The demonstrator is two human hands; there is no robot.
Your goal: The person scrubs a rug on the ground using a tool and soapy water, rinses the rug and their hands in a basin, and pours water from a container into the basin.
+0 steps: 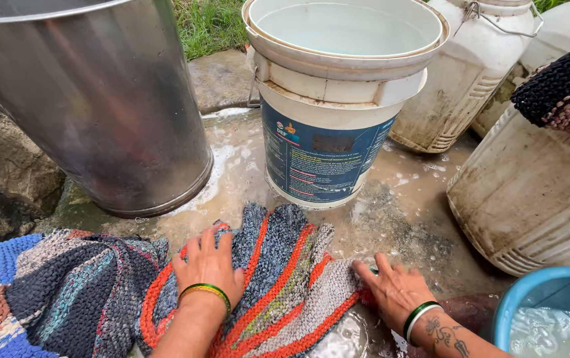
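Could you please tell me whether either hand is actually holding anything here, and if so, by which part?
Neither grips anything: the left hand lies flat on the middle of the wet striped rug, and the right hand presses its right edge.

Green-yellow bangle [206, 292] left wrist; green-white bangle [419, 314], perhaps tattoo, right.

A wet striped woven mat [278, 278] is pressed flat by the left hand [209, 265] and right hand [394, 288]. A white bucket [338, 113] is seen behind.
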